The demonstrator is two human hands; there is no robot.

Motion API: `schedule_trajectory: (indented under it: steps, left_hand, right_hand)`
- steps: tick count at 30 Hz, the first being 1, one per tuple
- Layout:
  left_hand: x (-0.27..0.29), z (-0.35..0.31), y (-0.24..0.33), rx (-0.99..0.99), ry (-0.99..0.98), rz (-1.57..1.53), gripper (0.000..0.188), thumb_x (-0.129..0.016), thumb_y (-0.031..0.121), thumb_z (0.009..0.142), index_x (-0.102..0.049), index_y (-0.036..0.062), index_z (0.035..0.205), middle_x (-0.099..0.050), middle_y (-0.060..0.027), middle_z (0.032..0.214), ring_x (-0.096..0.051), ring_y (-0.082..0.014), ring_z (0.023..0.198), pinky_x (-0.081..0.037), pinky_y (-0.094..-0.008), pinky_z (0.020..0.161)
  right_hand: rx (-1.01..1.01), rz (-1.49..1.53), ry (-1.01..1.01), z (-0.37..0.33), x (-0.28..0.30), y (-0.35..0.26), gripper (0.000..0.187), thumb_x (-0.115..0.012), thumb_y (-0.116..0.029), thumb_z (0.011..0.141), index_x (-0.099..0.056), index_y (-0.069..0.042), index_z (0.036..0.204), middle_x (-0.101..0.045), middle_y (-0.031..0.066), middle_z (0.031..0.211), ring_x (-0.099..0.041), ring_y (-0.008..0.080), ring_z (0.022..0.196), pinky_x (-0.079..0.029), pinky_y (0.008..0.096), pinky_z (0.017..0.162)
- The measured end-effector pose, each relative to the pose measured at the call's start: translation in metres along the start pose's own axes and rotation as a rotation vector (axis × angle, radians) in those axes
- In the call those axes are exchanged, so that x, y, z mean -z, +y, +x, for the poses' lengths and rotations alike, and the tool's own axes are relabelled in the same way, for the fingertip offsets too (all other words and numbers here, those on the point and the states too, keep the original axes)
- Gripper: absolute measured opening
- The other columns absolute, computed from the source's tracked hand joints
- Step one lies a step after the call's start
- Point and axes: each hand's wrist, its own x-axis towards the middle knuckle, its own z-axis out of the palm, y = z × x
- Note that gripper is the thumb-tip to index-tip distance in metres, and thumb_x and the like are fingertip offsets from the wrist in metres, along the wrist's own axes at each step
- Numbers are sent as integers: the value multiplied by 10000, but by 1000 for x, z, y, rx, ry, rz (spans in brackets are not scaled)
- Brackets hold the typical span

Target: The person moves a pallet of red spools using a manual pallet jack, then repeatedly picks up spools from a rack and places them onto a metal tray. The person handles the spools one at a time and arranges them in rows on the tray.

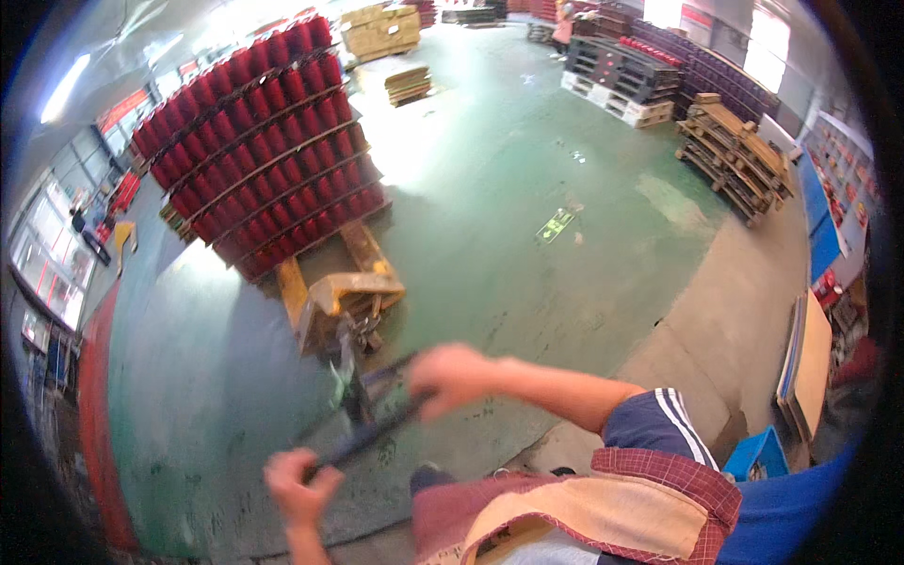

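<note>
Both my hands grip the dark loop handle (369, 435) of a yellow pallet jack (350, 294). My left hand (299, 485) is wrapped round the handle's near left end. Slightly blurred, my right hand (450, 379) is closed on its right end. The jack's two forks run away from me to the foot of a tall stack of red cylinders (268, 141), where their far ends are hidden. Thin boards separate the cylinders into several layers, and the stack appears tilted in this view.
Wooden pallets (734, 160) are piled at the right, behind them black pallets (621, 75) with more red cylinders. Wooden crates (379, 33) stand beyond the stack. A blue bin (756, 456) and leaning boards (805, 367) are near my right. A person (89, 234) is far left, another (563, 26) far back.
</note>
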Motion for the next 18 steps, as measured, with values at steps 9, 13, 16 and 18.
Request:
schedule_trajectory:
  steps: [9,13,16,18]
  left_hand:
    - [25,261,-164,65,581,-240,379,-768,186,808,-644,46,1138,-598,-34,1067,-567,-162,969,-444,-282,888]
    - [-12,362,-260,113,643,-877,408,-787,338,822,-589,42,1020,-598,-16,822,-557,-102,668,-468,-249,636]
    - [-47,411,-297,364,722,-933,303,-709,313,894,-554,53,874,-501,22,642,-452,-52,514,-352,-224,463]
    - [-60,434,-308,270,795,-1014,307,-630,352,933,-541,67,861,-474,30,631,-384,-50,490,-308,-227,452]
  right_hand:
    - [131,26,860,269,104,106,409,-717,55,588,-634,-56,973,-654,114,917,-652,294,868,-520,358,774]
    - [49,-75,993,368,125,164,367,-730,77,616,-623,-37,948,-643,113,872,-627,238,807,-498,311,756]
    - [27,-177,1095,431,136,204,251,-724,29,675,-609,-47,885,-615,102,781,-595,220,700,-487,308,658]
    - [-45,-227,1112,457,140,224,212,-710,32,694,-608,-48,862,-610,101,766,-590,232,682,-483,317,652]
